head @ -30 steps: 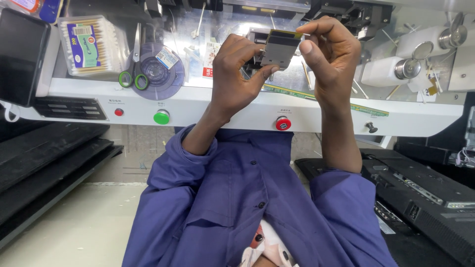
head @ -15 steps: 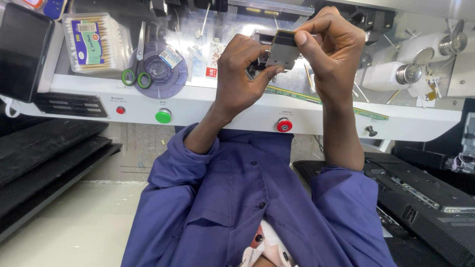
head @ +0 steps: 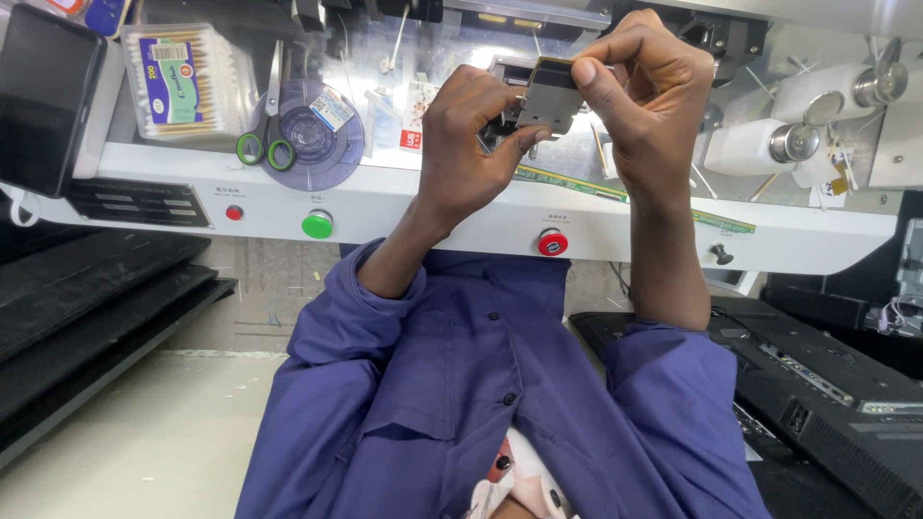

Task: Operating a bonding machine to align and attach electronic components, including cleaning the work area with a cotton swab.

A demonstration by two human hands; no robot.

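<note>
Both hands pinch a small grey part above the white bench; left hand grips its side, right hand its top; scissors lie well to the side.

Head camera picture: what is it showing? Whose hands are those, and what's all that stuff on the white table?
The camera sits on a person's head and looks down, so you see their blue shirt and both arms. The left hand and right hand pinch a small dark grey square part with their fingers. In front is a white workbench with a round green button and a round red button. On it lie green-handled scissors, a clear box of cotton swabs and a round see-through reel.
</note>
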